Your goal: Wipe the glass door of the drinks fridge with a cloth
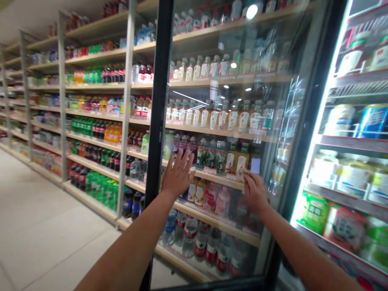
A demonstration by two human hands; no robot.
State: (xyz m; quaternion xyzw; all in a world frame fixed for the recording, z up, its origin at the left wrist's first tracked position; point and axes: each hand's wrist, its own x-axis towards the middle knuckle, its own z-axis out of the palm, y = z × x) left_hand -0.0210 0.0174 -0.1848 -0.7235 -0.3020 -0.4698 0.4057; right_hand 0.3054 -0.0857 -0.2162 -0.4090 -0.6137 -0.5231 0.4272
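Glass door point(218, 56) of the drinks cooler stands swung out, and both hands are on the pane at about mid-height. The left hand point(178, 171) lies flat against it close to the black left frame edge, fingers spread wide, gripping nothing. The right hand point(255, 190) is nearer the door's right edge, fingers bent over a small pale wad point(241, 174), cloth or paper I cannot tell, pinned to the glass. Bottle shelves point(97, 105) show through behind; lit cooler racks point(348, 141) stand right.
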